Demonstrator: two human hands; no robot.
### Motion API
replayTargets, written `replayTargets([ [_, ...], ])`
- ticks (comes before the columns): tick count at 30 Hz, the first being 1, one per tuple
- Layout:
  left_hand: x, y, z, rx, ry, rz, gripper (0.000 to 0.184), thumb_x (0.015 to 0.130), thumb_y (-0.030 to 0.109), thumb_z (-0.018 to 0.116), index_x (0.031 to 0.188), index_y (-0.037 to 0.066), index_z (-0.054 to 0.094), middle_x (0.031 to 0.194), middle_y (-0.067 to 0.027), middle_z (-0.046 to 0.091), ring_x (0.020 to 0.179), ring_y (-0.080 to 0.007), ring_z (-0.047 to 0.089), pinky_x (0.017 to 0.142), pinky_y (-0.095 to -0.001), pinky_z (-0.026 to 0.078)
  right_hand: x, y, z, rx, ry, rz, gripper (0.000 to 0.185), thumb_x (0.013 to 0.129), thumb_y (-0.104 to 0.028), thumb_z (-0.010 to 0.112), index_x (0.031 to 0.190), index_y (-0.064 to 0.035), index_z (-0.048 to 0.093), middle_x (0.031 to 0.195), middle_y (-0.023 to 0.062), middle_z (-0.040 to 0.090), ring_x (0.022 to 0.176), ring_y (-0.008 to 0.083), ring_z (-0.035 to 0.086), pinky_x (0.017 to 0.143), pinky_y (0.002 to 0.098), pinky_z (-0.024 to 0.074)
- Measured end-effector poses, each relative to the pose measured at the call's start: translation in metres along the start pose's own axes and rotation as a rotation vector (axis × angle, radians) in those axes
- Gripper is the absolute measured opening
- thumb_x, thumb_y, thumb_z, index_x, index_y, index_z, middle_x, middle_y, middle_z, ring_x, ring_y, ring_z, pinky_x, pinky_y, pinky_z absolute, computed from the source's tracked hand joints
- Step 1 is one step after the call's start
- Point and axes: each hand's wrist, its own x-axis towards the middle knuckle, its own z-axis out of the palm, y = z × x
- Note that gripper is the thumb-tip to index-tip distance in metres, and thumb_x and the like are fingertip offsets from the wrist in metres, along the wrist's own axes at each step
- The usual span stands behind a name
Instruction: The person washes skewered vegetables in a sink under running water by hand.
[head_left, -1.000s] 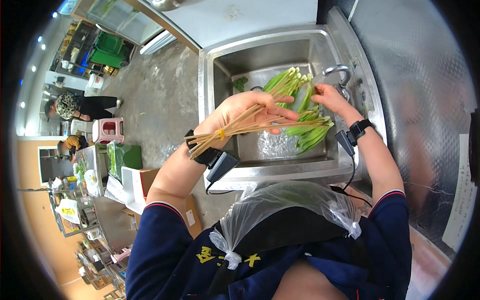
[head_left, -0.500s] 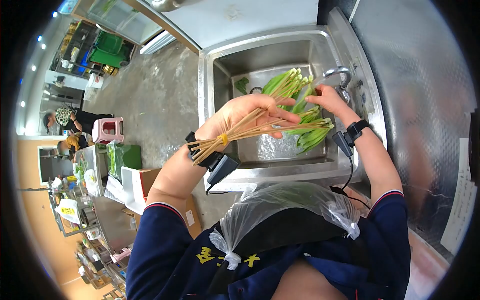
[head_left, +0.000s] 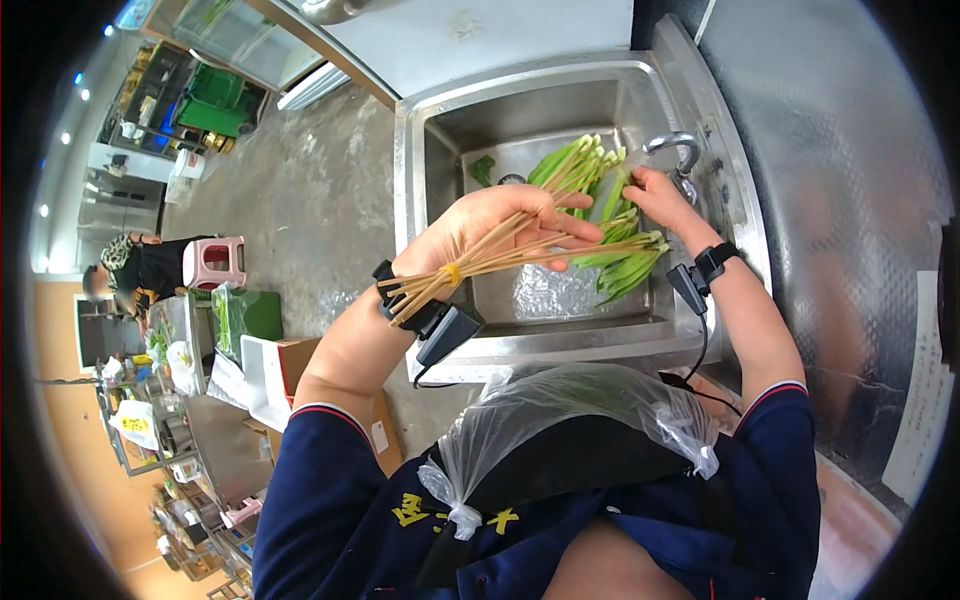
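My left hand (head_left: 500,222) is closed around a fan of thin bamboo skewers (head_left: 520,256), held above the sink. A yellow rubber band (head_left: 450,274) ties them near their free ends, by the wrist. Beyond my fingers, bunches of green leafy vegetables (head_left: 630,275) sit on the far ends of the skewers, pale cut stems showing. My right hand (head_left: 660,198) is at the leaves, thumb and fingers pinched on a single green leaf (head_left: 614,195) between the bunches. The fingertips partly hide the grip.
Under my hands is a steel sink (head_left: 455,350) with a curved faucet (head_left: 680,140) close to my right hand. A loose leaf (head_left: 482,171) lies in the basin. Leftward are a pink stool (head_left: 213,263), a green bin (head_left: 215,100), cluttered shelving and people in the background.
My right hand has shifted slightly toward me, and the leaf at its fingertips has moved with it. My left hand stays almost still. In the background, a person has bent over.
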Motion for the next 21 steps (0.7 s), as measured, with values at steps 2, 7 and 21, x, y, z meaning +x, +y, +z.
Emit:
replayTargets([
  [2,0.001,0.000,0.000,0.004,-0.007,0.014,0.053,0.076,0.006,0.043,0.122,-0.014,0.027,0.111,-0.0294,0.049,0.106,-0.0323,0.050,0.066,-0.0254,0.054,-0.001,0.004,0.000,0.023,0.000,-0.011,0.027,0.077,-0.009,0.050,0.101,0.0031,0.052,0.093,0.0080,0.059,0.085,0.0126,0.052,0.077,0.0259,0.0412],
  [7,-0.006,0.001,0.008,0.063,-0.047,0.038,0.053,0.074,0.009,0.047,0.121,-0.012,0.032,0.107,-0.0237,0.054,0.100,-0.0257,0.054,0.076,-0.0302,0.049,-0.008,-0.005,-0.002,0.080,0.024,-0.044,0.029,0.078,-0.021,0.052,0.095,0.0025,0.050,0.084,0.0118,0.059,0.075,0.0169,0.053,0.069,0.0283,0.0414],
  [21,-0.008,0.000,0.003,0.071,0.033,-0.008,0.051,0.077,0.007,0.044,0.121,-0.015,0.029,0.107,-0.0268,0.053,0.100,-0.0277,0.055,0.066,-0.0248,0.052,-0.007,-0.020,-0.003,0.012,-0.094,0.078,0.030,0.078,-0.017,0.061,0.099,0.0034,0.055,0.092,0.0067,0.060,0.087,0.0126,0.055,0.077,0.0271,0.0430],
])
